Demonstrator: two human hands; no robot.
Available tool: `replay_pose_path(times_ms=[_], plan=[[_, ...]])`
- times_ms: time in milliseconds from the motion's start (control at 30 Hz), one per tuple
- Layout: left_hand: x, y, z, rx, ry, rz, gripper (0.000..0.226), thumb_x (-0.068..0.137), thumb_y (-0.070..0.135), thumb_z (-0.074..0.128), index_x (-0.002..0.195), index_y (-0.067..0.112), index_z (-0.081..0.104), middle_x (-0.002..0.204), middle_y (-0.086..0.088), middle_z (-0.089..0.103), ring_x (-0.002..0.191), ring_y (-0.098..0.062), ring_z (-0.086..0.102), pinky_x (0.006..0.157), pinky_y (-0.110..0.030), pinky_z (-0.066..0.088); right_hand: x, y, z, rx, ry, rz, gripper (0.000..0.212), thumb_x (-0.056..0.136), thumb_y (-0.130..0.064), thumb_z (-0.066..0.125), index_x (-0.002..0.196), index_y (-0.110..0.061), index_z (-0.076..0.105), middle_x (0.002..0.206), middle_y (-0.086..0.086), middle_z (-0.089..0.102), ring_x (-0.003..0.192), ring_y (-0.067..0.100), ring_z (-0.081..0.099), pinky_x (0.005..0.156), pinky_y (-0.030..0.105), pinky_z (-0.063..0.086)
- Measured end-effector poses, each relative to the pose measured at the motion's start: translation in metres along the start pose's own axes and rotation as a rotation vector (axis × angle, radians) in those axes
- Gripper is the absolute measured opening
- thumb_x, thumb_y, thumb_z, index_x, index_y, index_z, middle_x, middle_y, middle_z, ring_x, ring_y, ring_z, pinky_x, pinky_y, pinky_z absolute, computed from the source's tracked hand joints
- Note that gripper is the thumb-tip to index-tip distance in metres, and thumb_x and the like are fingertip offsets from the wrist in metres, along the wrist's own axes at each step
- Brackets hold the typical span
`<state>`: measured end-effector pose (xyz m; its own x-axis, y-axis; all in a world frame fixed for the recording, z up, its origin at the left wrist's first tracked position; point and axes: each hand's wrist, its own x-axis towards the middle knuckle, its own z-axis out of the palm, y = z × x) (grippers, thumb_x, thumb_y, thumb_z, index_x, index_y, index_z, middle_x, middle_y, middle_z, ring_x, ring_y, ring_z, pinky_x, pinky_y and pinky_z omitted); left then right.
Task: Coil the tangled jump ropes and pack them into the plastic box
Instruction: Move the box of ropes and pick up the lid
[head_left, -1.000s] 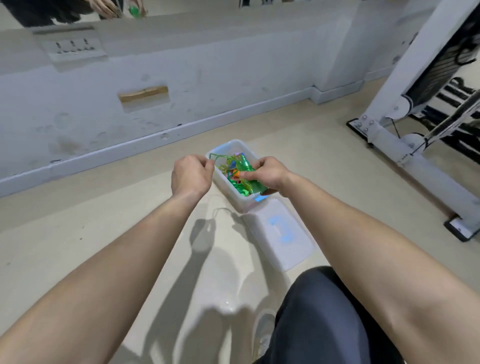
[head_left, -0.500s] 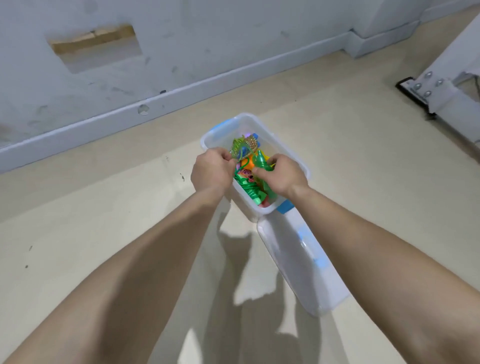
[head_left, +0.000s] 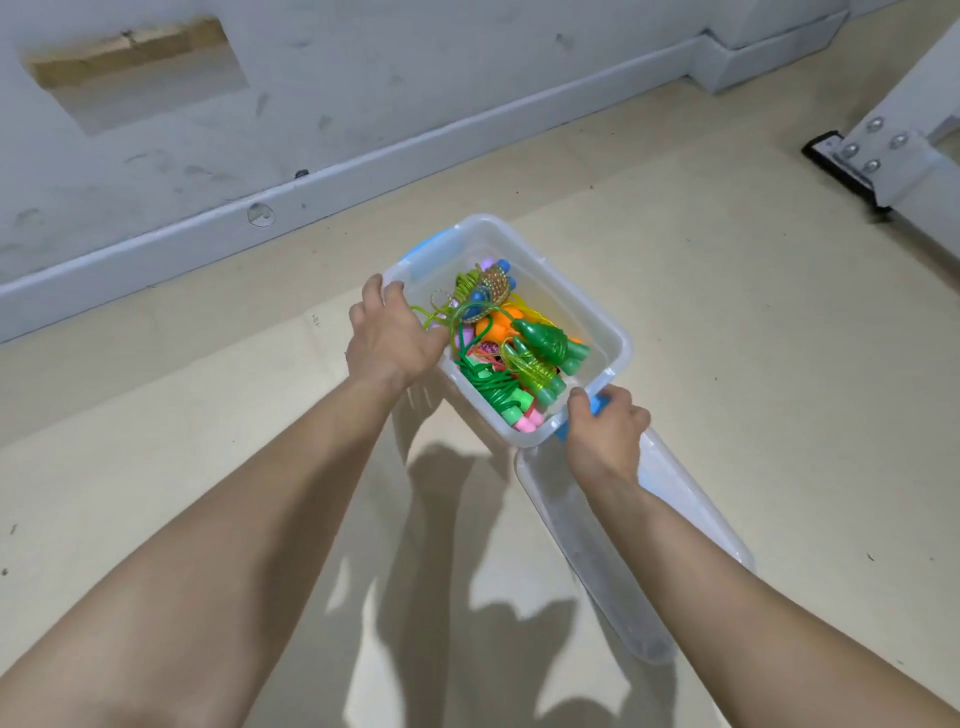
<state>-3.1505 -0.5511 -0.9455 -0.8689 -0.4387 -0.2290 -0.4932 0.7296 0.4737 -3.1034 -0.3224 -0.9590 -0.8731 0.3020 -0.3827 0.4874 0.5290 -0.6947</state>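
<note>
Both hands have come out of the pile since half a second ago, when they were buried among the handles, and they have gone to the edges of the plastic box (head_left: 582, 306) instead. My left hand (head_left: 389, 338) grips the long rim at the box's 9 o'clock side, fingers hooked over the edge near the far blue latch (head_left: 426, 249). My right hand (head_left: 605, 436) is clamped on the near blue latch (head_left: 597, 402) at the 5 o'clock corner.

I read that as packing finished and the box being steadied or shifted. The jump ropes (head_left: 519, 353) all sit inside, a bright heap of green, orange, pink and blue handles with cord looped over them. I see none on the floor (head_left: 208, 415). The lid (head_left: 571, 540) lies on the floor at 5 o'clock from the box, touching its near end, so closing is probably what remains.

I cannot tell how neatly the lower ropes are coiled, as the top layer covers them. My right forearm crosses the lid and hides its middle. A white metal frame (head_left: 893, 156) at 2 o'clock is cut off by the edge of the view, and I cannot say what it belongs to.
</note>
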Motion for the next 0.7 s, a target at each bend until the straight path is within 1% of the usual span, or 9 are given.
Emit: replay_pose_path(times_ms=[67, 133, 233, 300, 400, 467, 567, 667, 700], plan=[[-0.01, -0.006, -0.003, 0.154, 0.008, 0.025, 0.071, 0.089, 0.051, 0.057, 0.148, 0.015, 0.038, 0.166, -0.006, 0.006, 0.149, -0.032, 0.012, 0.112, -0.046, 0.032, -0.002, -0.005, 0.0, 0.01, -0.022, -0.064, 0.04, 0.102, -0.033, 0.046, 0.137, -0.013, 0.045, 0.139, 0.009, 0.036, 0.102, 0.029, 0.058, 0.084, 0.031, 0.037], [-0.025, -0.023, -0.008, 0.34, 0.031, 0.071, 0.064, 0.088, 0.056, 0.05, 0.139, 0.017, 0.049, 0.166, -0.008, 0.004, 0.151, -0.033, 0.005, 0.119, -0.049, 0.02, -0.006, -0.014, 0.001, -0.008, -0.035, -0.134, 0.041, 0.102, -0.028, 0.047, 0.141, -0.013, 0.044, 0.143, 0.009, 0.039, 0.115, 0.026, 0.054, 0.086, 0.029, 0.036], [-0.052, -0.063, -0.021, 0.485, 0.009, 0.077, 0.059, 0.091, 0.057, 0.037, 0.129, 0.015, 0.056, 0.164, -0.011, 0.015, 0.153, -0.031, 0.004, 0.121, -0.054, 0.008, -0.012, -0.03, 0.011, -0.07, -0.103, -0.205, 0.049, 0.101, -0.023, 0.049, 0.148, -0.011, 0.04, 0.148, 0.009, 0.044, 0.134, 0.025, 0.043, 0.1, 0.03, 0.035], [-0.074, -0.088, -0.034, 0.518, -0.01, 0.037, 0.058, 0.093, 0.055, 0.032, 0.125, 0.015, 0.059, 0.155, -0.012, 0.033, 0.149, -0.03, 0.016, 0.12, -0.054, 0.013, -0.017, -0.038, 0.024, -0.11, -0.18, -0.243, 0.046, 0.1, -0.023, 0.051, 0.144, -0.01, 0.044, 0.144, 0.01, 0.05, 0.134, 0.027, 0.045, 0.102, 0.032, 0.036], [-0.109, -0.119, -0.06, 0.654, -0.062, -0.045, 0.058, 0.095, 0.058, 0.029, 0.124, 0.018, 0.06, 0.13, -0.008, 0.054, 0.125, -0.036, 0.038, 0.109, -0.047, 0.028, -0.038, -0.051, 0.049, -0.159, -0.306, -0.328, 0.037, 0.099, -0.021, 0.05, 0.134, -0.011, 0.054, 0.136, 0.01, 0.058, 0.126, 0.028, 0.052, 0.097, 0.034, 0.04], [-0.132, -0.14, -0.077, 0.678, -0.109, -0.08, 0.054, 0.096, 0.059, 0.028, 0.116, 0.022, 0.062, 0.12, -0.006, 0.062, 0.115, -0.036, 0.041, 0.102, -0.044, 0.033, -0.055, -0.062, 0.068, -0.195, -0.371, -0.385, 0.035, 0.099, -0.019, 0.047, 0.132, -0.011, 0.055, 0.134, 0.01, 0.059, 0.123, 0.029, 0.054, 0.095, 0.034, 0.041], [-0.161, -0.167, -0.1, 0.662, -0.175, -0.177, 0.048, 0.095, 0.057, 0.03, 0.1, 0.026, 0.066, 0.107, -0.007, 0.066, 0.11, -0.032, 0.045, 0.097, -0.042, 0.036, -0.078, -0.075, 0.094, -0.265, -0.476, -0.445, 0.034, 0.099, -0.021, 0.045, 0.132, -0.015, 0.055, 0.133, 0.006, 0.06, 0.119, 0.028, 0.056, 0.094, 0.036, 0.044], [-0.178, -0.185, -0.112, 0.667, -0.322, -0.294, 0.046, 0.094, 0.056, 0.031, 0.091, 0.024, 0.064, 0.095, 0.001, 0.064, 0.097, -0.024, 0.057, 0.096, -0.042, 0.038, -0.098, -0.081, 0.118, -0.337, -0.573, -0.506, 0.036, 0.098, -0.024, 0.047, 0.133, -0.019, 0.054, 0.132, 0.004, 0.063, 0.116, 0.027, 0.058, 0.09, 0.034, 0.044], [-0.182, -0.188, -0.114, 0.651, -0.372, -0.338, 0.045, 0.094, 0.057, 0.034, 0.091, 0.023, 0.062, 0.094, 0.003, 0.064, 0.096, -0.023, 0.06, 0.094, -0.04, 0.04, -0.105, -0.082, 0.126, -0.347, -0.603, -0.536, 0.039, 0.097, -0.023, 0.048, 0.136, -0.019, 0.052, 0.134, 0.003, 0.061, 0.118, 0.027, 0.058, 0.091, 0.034, 0.043]])
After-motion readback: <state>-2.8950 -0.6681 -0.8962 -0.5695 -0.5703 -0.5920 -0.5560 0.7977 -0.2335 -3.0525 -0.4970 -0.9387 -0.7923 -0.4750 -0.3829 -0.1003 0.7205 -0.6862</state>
